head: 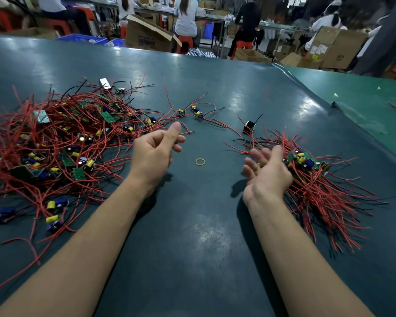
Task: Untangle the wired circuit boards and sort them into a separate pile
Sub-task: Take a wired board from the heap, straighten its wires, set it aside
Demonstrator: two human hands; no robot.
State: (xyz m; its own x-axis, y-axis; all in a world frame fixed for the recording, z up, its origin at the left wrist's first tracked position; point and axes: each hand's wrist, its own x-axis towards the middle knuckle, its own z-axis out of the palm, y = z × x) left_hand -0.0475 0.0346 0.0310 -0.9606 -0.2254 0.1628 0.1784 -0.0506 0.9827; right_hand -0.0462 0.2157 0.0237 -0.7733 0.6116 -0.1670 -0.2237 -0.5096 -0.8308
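A big tangled heap (pixel 62 143) of small green circuit boards with red and black wires covers the left of the dark green table (pixel 192 236). A smaller sorted pile (pixel 311 179) with its wires fanned out lies at the right. My left hand (pixel 153 154) hovers at the heap's right edge, fingers loosely curled, thumb up, holding nothing. Relaxed and empty, my right hand (pixel 265 170) sits against the left side of the sorted pile. A few loose boards (pixel 194 110) lie between the piles, farther back.
A yellow rubber band (pixel 200 161) lies between my hands. A small black part (pixel 249 128) stands behind the right pile. A lighter green surface (pixel 364 106) adjoins the table at right. People sit among cardboard boxes (pixel 146 35) beyond the far edge.
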